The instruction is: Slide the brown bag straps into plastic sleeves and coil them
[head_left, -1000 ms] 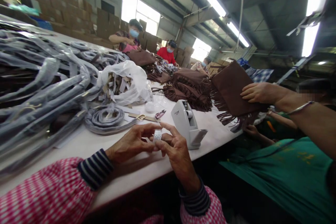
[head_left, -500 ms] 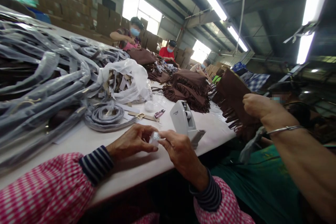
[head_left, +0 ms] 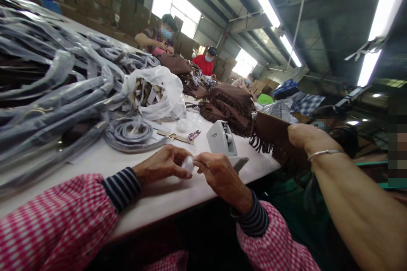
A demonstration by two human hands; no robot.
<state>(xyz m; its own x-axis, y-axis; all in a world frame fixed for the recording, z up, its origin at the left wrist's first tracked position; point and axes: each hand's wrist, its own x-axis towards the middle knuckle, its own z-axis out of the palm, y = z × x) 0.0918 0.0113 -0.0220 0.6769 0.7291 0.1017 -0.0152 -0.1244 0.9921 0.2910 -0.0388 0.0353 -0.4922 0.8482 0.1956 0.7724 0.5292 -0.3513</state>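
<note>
Between the thumb and fingers of my left hand (head_left: 165, 163) is a small whitish, translucent piece (head_left: 188, 164) with dark specks; its exact kind I cannot make out. My right hand (head_left: 221, 175) meets it from the right, thumb and forefinger pinched at its edge. Both hands are just above the front edge of the white table (head_left: 149, 203). Right behind my right hand stands a grey tape dispenser (head_left: 219, 139). Small pink-handled snips (head_left: 194, 135) and a tan strip with a metal ring (head_left: 178, 137) lie beyond my fingers.
A coiled, plastic-wrapped strap (head_left: 130, 133) and a heap of wrapped straps (head_left: 57, 89) fill the left. A white bag of scraps (head_left: 165, 97) stands behind. Brown fringed bags (head_left: 225, 106) are piled farther back. At right, a co-worker's arm (head_left: 346, 186) holds a brown fringed piece (head_left: 273, 135).
My hands stay together at the small piece, which has turned slightly. The co-worker's arm at right has lowered the brown fringed piece toward the table and leftward.
</note>
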